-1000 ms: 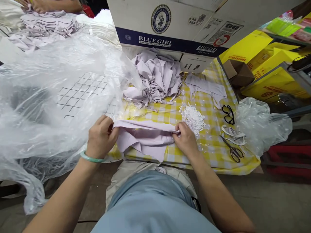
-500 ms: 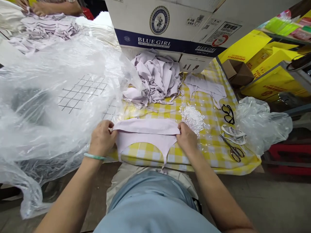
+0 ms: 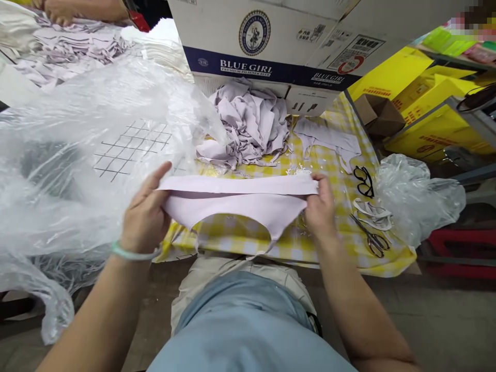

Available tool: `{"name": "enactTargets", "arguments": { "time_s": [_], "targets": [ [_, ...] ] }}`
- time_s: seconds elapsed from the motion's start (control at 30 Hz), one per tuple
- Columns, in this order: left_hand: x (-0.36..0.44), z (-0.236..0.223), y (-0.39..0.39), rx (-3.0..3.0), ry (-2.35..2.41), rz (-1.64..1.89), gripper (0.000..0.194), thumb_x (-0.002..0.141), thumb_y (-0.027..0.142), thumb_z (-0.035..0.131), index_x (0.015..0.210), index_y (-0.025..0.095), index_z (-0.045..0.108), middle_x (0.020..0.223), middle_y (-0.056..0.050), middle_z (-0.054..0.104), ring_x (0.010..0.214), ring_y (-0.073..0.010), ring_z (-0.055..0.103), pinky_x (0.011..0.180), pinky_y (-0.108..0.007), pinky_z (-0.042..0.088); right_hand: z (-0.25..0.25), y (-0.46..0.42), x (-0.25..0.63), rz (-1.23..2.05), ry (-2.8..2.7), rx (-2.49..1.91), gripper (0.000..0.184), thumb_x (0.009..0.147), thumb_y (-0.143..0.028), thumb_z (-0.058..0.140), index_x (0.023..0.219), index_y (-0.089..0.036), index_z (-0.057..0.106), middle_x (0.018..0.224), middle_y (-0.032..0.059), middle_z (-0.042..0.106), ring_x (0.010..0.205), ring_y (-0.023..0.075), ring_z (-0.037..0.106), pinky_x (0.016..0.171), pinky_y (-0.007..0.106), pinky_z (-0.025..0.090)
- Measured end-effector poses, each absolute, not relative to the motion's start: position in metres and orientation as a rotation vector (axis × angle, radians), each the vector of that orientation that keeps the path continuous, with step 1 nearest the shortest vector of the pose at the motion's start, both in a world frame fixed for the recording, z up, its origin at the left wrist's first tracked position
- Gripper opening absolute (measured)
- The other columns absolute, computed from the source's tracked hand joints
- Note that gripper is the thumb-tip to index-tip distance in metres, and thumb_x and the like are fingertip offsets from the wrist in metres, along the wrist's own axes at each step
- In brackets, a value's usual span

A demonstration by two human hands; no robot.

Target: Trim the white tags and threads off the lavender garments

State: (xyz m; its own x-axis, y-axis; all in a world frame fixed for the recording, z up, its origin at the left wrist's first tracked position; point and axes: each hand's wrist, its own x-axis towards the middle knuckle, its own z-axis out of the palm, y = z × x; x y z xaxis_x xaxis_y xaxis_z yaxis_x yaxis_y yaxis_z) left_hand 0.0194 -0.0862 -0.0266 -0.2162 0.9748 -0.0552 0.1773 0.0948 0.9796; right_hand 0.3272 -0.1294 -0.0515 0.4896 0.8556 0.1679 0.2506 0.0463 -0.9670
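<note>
Grip of both hands closed on lilac garment, near carton reading "BLUE GIRL PREMIUM PILSENER BEER".

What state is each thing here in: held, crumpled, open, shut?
Pale lilac strappy garment: stretched between left hand and right hand.
Heap of lilac cloth pieces: crumpled.
Metal scissors: lying down, blades seemingly together.
Black-framed glasses: lying down, folding unclear.
Small brown cardboard box: open.
Clear plastic bag, right: crumpled.
Yellow-and-white checked cloth: spread out.
</note>
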Motion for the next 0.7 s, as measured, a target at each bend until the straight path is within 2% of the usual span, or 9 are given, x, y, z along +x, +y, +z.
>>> {"name": "enactTargets", "arguments": {
  "time_s": [0.1, 0.2, 0.3, 0.37, 0.43, 0.5, 0.57, 0.63, 0.7],
  "targets": [
    [0.029, -0.068, -0.078, 1.005, 1.455, 1.117, 0.071, 0.072, 0.025, 0.052, 0.142, 0.015, 0.047, 0.123, -0.008, 0.066, 0.090, -0.0172, 0.066, 0.062, -0.021, 0.055, -0.094, -0.126, 0.322, 0.687, -1.061, -1.624, 0.033, 0.075, -0.017, 0.043, 0.107, -0.024, 0.047, 0.089, 0.0019, 0.065, 0.077, 0.0178, 0.061, 0.068, 0.028, 0.048],
    [0.029, -0.095, -0.083, 0.885, 1.379, 1.083, 0.074, 0.068, 0.019, 0.055, 0.142, 0.021, 0.047, 0.137, -0.004, 0.057, 0.107, -0.0183, 0.063, 0.073, -0.019, 0.056, -0.116, -0.134, 0.319, 0.670, -1.203, -1.732, 0.042, 0.071, -0.013, 0.039, 0.110, -0.024, 0.051, 0.105, 0.0044, 0.066, 0.099, 0.0211, 0.062, 0.085, 0.034, 0.049],
    [0.016, -0.095, -0.095, 0.880, 1.368, 1.026, 0.078, 0.067, 0.017, 0.055, 0.143, 0.026, 0.045, 0.144, -0.002, 0.051, 0.114, -0.0209, 0.060, 0.081, -0.023, 0.055, -0.105, -0.150, 0.323, 0.661, -1.363, -1.785, 0.050, 0.069, -0.008, 0.038, 0.113, -0.023, 0.056, 0.120, 0.0044, 0.064, 0.114, 0.0213, 0.057, 0.097, 0.037, 0.044],
    [0.002, -0.086, -0.102, 0.992, 1.351, 0.880, 0.079, 0.067, 0.019, 0.058, 0.144, 0.030, 0.043, 0.148, -0.002, 0.047, 0.118, -0.0245, 0.058, 0.084, -0.028, 0.055, -0.088, -0.160, 0.328, 0.771, -1.519, -1.830, 0.045, 0.072, -0.009, 0.042, 0.111, -0.023, 0.059, 0.120, 0.0049, 0.064, 0.108, 0.0211, 0.060, 0.095, 0.036, 0.045],
    [-0.010, -0.074, -0.106, 1.127, 1.286, 0.704, 0.080, 0.069, 0.025, 0.066, 0.144, 0.034, 0.042, 0.149, -0.003, 0.045, 0.122, -0.0278, 0.055, 0.087, -0.030, 0.054, -0.073, -0.167, 0.333, 0.946, -1.682, -1.847, 0.037, 0.077, -0.018, 0.053, 0.113, -0.024, 0.059, 0.115, 0.0054, 0.065, 0.094, 0.0199, 0.062, 0.086, 0.035, 0.049],
    [-0.014, -0.065, -0.103, 1.192, 1.254, 0.626, 0.078, 0.071, 0.036, 0.072, 0.143, 0.034, 0.043, 0.142, -0.006, 0.052, 0.120, -0.0288, 0.056, 0.087, -0.031, 0.053, -0.065, -0.165, 0.334, 1.051, -1.713, -1.854, 0.045, 0.078, -0.032, 0.064, 0.121, -0.025, 0.054, 0.113, 0.0057, 0.064, 0.081, 0.0176, 0.061, 0.077, 0.033, 0.050],
    [-0.006, -0.062, -0.094, 1.223, 1.320, 0.645, 0.076, 0.074, 0.046, 0.070, 0.143, 0.031, 0.042, 0.122, -0.009, 0.064, 0.105, -0.0265, 0.062, 0.077, -0.031, 0.054, -0.066, -0.153, 0.330, 0.975, -1.596, -1.936, 0.052, 0.079, -0.041, 0.065, 0.126, -0.025, 0.049, 0.108, 0.0061, 0.064, 0.073, 0.0164, 0.059, 0.071, 0.033, 0.050],
    [0.009, -0.063, -0.083, 1.317, 1.453, 0.697, 0.072, 0.075, 0.046, 0.068, 0.140, 0.025, 0.046, 0.092, -0.005, 0.067, 0.079, -0.0205, 0.062, 0.063, -0.027, 0.049, -0.073, -0.137, 0.323, 0.790, -1.481, -2.032, 0.044, 0.081, -0.036, 0.062, 0.120, -0.022, 0.051, 0.094, 0.0046, 0.063, 0.069, 0.0168, 0.056, 0.069, 0.033, 0.048],
    [0.022, -0.066, -0.074, 1.429, 1.520, 0.773, 0.064, 0.076, 0.043, 0.067, 0.134, 0.020, 0.052, 0.070, 0.001, 0.057, 0.060, -0.0143, 0.053, 0.053, -0.024, 0.041, -0.081, -0.124, 0.318, 0.665, -1.464, -2.058, 0.034, 0.079, -0.025, 0.060, 0.113, -0.021, 0.054, 0.079, 0.0006, 0.058, 0.067, 0.0168, 0.053, 0.068, 0.032, 0.045]
  ]
}}
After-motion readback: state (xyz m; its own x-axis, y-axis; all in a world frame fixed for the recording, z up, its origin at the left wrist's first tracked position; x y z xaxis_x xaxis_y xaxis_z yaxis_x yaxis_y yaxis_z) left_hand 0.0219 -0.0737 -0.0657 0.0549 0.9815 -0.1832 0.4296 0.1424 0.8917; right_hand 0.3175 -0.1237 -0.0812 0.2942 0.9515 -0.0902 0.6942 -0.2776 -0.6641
